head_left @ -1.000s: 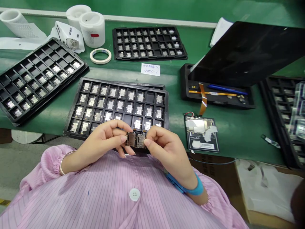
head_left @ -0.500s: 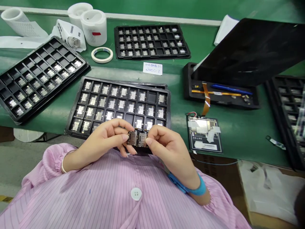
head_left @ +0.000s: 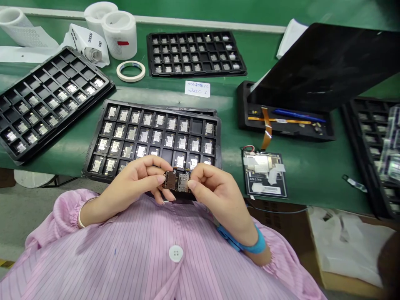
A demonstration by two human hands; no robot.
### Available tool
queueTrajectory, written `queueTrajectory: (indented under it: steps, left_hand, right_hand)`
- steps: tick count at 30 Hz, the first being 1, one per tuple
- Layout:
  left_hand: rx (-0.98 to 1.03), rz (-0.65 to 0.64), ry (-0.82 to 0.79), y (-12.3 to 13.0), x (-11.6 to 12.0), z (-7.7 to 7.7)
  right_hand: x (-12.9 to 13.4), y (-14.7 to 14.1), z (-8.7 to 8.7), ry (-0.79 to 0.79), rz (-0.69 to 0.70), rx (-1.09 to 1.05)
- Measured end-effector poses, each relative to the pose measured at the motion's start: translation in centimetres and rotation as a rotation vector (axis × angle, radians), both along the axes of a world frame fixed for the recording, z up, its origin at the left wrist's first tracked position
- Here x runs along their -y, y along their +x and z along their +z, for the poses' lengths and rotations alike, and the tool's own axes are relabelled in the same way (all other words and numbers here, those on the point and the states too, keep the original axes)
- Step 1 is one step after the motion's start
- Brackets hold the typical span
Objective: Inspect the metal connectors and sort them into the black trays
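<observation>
My left hand [head_left: 142, 180] pinches a small dark metal component [head_left: 170, 180] between thumb and fingers. Beside it, my right hand [head_left: 208, 183] pinches a similar silvery component [head_left: 183, 182]. The two parts sit side by side, over the front edge of a black compartment tray [head_left: 153, 109]. Rows of small silvery parts fill most of the visible compartments. My fingers hide part of the tray's front row.
Another part tray [head_left: 113, 86] lies at the left, and one [head_left: 245, 71] at the back. White rolls [head_left: 118, 35] and a tape ring [head_left: 130, 78] stand behind. To the right are an open black box [head_left: 242, 108], a wired device [head_left: 265, 187] and more trays [head_left: 351, 121].
The whole view has shifted slightly, so the bench items appear a little further left. The left component now looks darker. Both hands keep their grip on the components.
</observation>
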State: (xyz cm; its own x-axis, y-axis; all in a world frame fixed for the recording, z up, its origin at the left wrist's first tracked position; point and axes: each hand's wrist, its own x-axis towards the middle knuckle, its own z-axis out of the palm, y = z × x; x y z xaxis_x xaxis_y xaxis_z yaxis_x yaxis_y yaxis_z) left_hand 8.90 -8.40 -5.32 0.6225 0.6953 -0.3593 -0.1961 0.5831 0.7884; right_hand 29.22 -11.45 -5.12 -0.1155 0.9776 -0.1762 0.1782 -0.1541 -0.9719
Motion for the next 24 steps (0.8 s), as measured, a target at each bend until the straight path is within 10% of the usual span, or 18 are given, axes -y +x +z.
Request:
queueTrajectory:
  steps: [24]
  left_hand:
    - [-0.172,0.134,0.075,1.5,0.6,-1.1]
  right_hand:
    - [0.1,0.2,-0.4,0.105,0.066,0.221]
